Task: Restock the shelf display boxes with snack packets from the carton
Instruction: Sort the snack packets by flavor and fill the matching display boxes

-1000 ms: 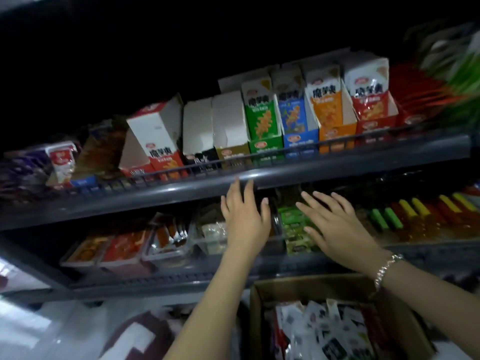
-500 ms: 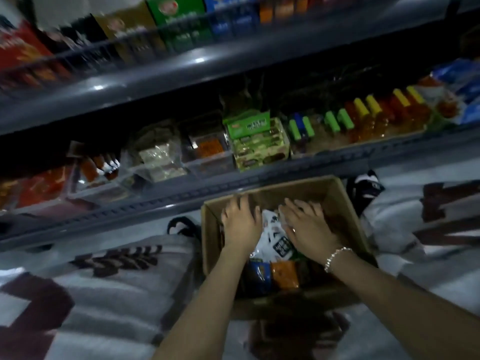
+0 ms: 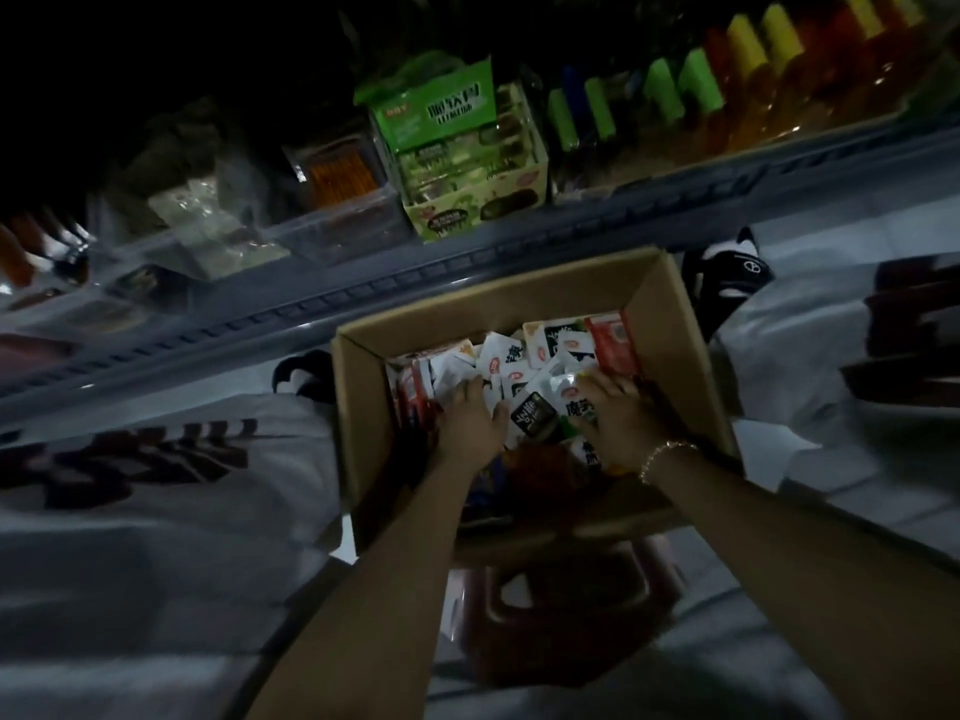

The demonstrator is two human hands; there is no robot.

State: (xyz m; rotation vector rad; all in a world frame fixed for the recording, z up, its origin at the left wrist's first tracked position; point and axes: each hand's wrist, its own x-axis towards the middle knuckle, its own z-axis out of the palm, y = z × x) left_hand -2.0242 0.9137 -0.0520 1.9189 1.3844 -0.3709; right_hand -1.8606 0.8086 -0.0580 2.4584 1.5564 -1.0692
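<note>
Hands deep in the carton, both down among the snack packets.

Left hand (image 3: 470, 420) lies palm-down on the packets (image 3: 524, 366) at the carton's (image 3: 358, 402) left side, fingers spread and fairly straight, gripping nothing I can make out. Right hand (image 3: 621, 423), bracelet (image 3: 665, 457) on the wrist, presses onto white-and-black packets with fingers bent over them; whether it has a real grip, cannot tell. The carton rests on a red stool (image 3: 571, 610), just below the shelf edge (image 3: 467, 262), where a green display box (image 3: 467, 163) stands above, coloured-capped bottles (image 3: 727, 70) farther right.
</note>
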